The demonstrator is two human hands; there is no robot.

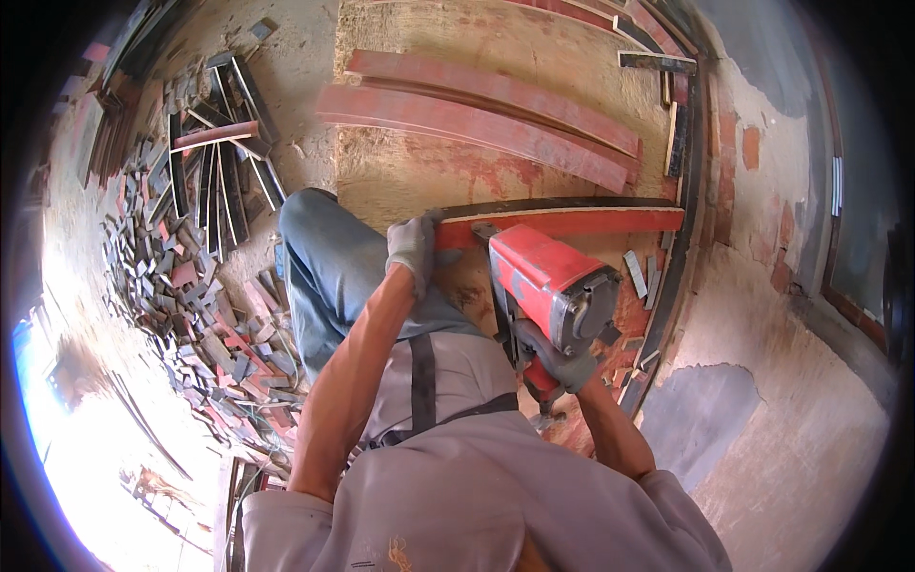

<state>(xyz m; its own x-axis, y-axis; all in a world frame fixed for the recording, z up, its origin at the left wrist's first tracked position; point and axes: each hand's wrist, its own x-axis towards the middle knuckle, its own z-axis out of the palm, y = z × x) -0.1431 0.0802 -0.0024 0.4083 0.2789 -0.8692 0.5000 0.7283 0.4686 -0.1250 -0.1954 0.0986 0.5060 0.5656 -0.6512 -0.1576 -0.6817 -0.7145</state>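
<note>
Head view: left hand (412,246) is grasping a red-and-black wooden strip (596,222), apparently unfinished
Boxy red metal nailer (539,264): right hand (557,360) is gripping it
Faded red boards (477,132): lying loose, seemingly unfixed

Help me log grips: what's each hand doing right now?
Left hand: closed, holding the left end of the red-and-black workpiece.
Right hand: closed, holding the red nail gun.

The power tool (543,255) is red with black and grey parts, the wood strip (596,223) is red with a black edge, the gloves (410,250) are grey, the trousers (329,272) are blue, and the grey shirt (457,486) has an orange mark.
</note>
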